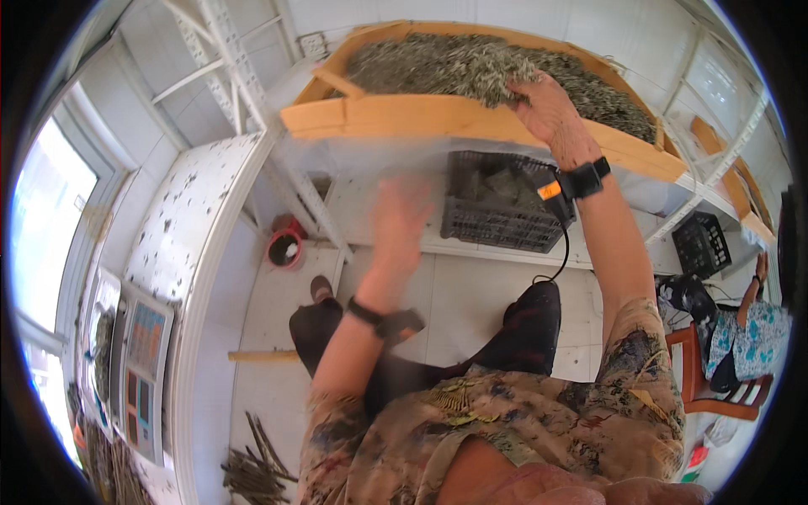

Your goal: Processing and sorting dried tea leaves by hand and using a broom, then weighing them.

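A long wooden tray (404,115) rests on a shelf before me, filled with a loose grey-green mass of small slender pieces (410,66). What these pieces are, I cannot tell for sure; they may be dried plant matter. My right hand (548,108) is over the tray's front board, its fingers around a clump of the same material (495,74). My left hand (402,211) is in front of the tray and lower, apart from it. Motion blur hides its fingers, and nothing shows in it. Each wrist wears a dark strapped device.
Under the tray stands a black plastic crate (505,218) with grey contents. Metal shelf posts (237,63) rise at left, above a pink pot (284,248). Bundled sticks (259,467) lie on the floor. At right, a person (745,341) sits on a wooden chair (719,404).
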